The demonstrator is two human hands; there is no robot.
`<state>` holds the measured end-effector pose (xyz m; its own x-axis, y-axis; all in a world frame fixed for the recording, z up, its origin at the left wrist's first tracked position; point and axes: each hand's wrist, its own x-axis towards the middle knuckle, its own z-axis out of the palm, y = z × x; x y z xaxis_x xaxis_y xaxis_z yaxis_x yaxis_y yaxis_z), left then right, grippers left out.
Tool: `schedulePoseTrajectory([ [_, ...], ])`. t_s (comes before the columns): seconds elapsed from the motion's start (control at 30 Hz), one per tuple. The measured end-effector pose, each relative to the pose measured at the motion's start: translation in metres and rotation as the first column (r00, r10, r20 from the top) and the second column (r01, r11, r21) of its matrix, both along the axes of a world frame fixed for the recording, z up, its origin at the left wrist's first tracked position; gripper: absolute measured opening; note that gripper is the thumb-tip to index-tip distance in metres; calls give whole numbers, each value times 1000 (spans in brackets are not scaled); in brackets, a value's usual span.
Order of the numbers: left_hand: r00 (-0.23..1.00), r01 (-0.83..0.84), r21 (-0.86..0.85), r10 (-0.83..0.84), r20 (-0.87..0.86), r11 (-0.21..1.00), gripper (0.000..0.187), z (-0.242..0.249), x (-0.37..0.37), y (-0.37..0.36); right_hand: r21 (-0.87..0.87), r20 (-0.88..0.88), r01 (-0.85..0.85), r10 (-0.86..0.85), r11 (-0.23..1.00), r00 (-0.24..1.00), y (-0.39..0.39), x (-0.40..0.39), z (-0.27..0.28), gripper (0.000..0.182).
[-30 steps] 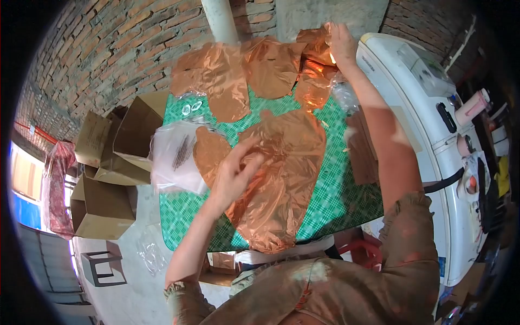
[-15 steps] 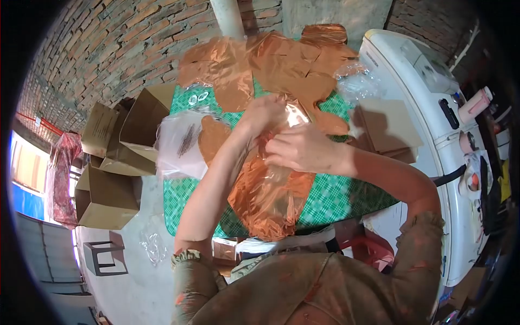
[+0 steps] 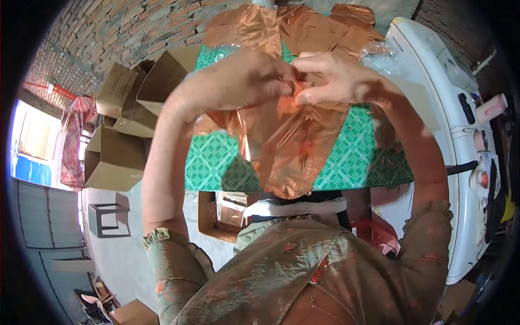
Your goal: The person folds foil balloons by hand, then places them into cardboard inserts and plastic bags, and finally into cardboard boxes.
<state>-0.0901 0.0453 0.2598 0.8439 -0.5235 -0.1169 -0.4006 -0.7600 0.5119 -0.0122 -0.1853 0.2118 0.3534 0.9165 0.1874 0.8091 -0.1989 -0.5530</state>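
Note:
A shiny copper-coloured foil balloon (image 3: 295, 151), limp and creased, hangs from my hands down over the near part of the table. Pinched fingers of my left hand (image 3: 246, 78) grip its upper end. My right hand (image 3: 338, 78) closes on the same gathered foil from the other side, fingertips almost touching those of the left. The exact spot being pinched is partly covered by the fingers. More flat copper foil balloons (image 3: 319, 35) lie spread across the far side of the table, beyond my hands.
Green checked cloth covers the table (image 3: 211, 162). Open cardboard boxes (image 3: 116, 157) stand to the left, with a dark stool frame (image 3: 110, 219) on the floor. Clear plastic wrap (image 3: 382, 58) lies at back right, beside a white appliance (image 3: 460, 157). A brick wall rises behind.
Both hands have lifted the balloon's gathered end toward the far side, and the foil now hangs longer and straighter. The camera view has tilted down.

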Motion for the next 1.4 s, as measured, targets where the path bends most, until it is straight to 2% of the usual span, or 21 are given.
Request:
schedulePoseTrajectory([
  [0.03, 998, -61, 33, 61, -2, 998, 23, 11, -8, 3, -30, 24, 3, -2, 1000, 1000, -1, 3, -3, 37],
  [0.1, 985, 3, -109, 15, 173, 994, 20, 5, -8, 32, -93, 77, 11, -4, 996, 997, -3, 8, -8, 36],
  [0.17, 968, -115, -254, 165, 188, 960, 19, 14, -21, 56, -18, -135, 75, -76, 997, 988, -9, 17, -21, 35],
  [0.23, 964, -225, -421, 265, 38, 879, 17, 11, -28, 85, -58, -324, 209, -217, 976, 921, -17, 30, -35, 34],
  [0.27, 927, -229, -508, 346, 147, 830, 19, -6, -30, 99, -54, -226, 247, -253, 967, 941, -24, 36, -32, 31],
  [0.3, 909, -407, -495, 396, -134, 768, 21, -8, -37, 113, -46, -128, 282, -286, 958, 950, -29, 40, -25, 27],
  [0.33, 917, -376, -565, 384, -110, 735, 22, -27, -45, 112, 182, -257, 367, -316, 912, 913, -28, 34, -30, 26],
  [0.37, 922, -345, -631, 376, -89, 695, 22, -47, -54, 106, 260, -389, 432, -316, 864, 866, -27, 29, -30, 23],
  [0.4, 892, -450, -524, 391, -227, 723, 22, -54, -65, 102, 336, -508, 496, -289, 801, 811, -27, 23, -30, 22],
  [0.43, 872, -490, -476, 408, -272, 730, 18, -72, -76, 97, 300, -609, 521, -260, 799, 750, -29, 24, -20, 26],
  [0.47, 848, -527, -424, 425, -316, 736, 15, -89, -86, 92, 300, -785, 583, -151, 755, 600, -25, 18, -16, 31],
  [0.5, 808, -575, -328, 459, -369, 749, 15, -100, -103, 83, 437, -747, 616, -117, 656, 654, -7, 10, -24, 29],
  [0.57, 809, -574, -530, 333, -485, 625, 17, -162, -124, 78, 354, -743, 604, -177, 714, 646, -14, 25, -30, 26],
  [0.7, 641, -748, -560, 167, -749, 356, 17, -237, -175, 38, 79, -504, 519, -415, 851, 758, -24, 54, -51, 22],
  [0.77, 567, -820, -518, 228, -792, 243, 16, -252, -191, 17, 15, -305, 478, -451, 878, 839, -21, 59, -74, 25],
  [0.8, 547, -837, -527, 215, -809, 146, 19, -269, -198, 10, -3, -459, 377, -336, 926, 822, -45, 120, -119, 28],
  [0.9, 470, -873, -487, 227, -853, -21, 23, -271, -209, -7, -183, -324, 297, -343, 937, 882, -55, 159, -147, 26],
  [0.93, 505, -860, -509, 165, -847, 16, 27, -276, -213, -6, -220, -398, 366, -426, 904, 812, -52, 160, -152, 26],
  [0.97, 510, -852, -519, 115, -852, -64, 25, -280, -216, -10, -212, -411, 333, -393, 919, 822, -51, 164, -156, 26],
  [1.13, 488, -860, -503, 153, -859, -83, 22, -283, -221, -21, -150, -415, 303, -338, 941, 844, -51, 175, -168, 30],
  [1.4, 441, -882, -462, 182, -879, -92, 26, -297, -222, -24, -249, -364, 247, -327, 937, 872, -48, 202, -186, 30],
])
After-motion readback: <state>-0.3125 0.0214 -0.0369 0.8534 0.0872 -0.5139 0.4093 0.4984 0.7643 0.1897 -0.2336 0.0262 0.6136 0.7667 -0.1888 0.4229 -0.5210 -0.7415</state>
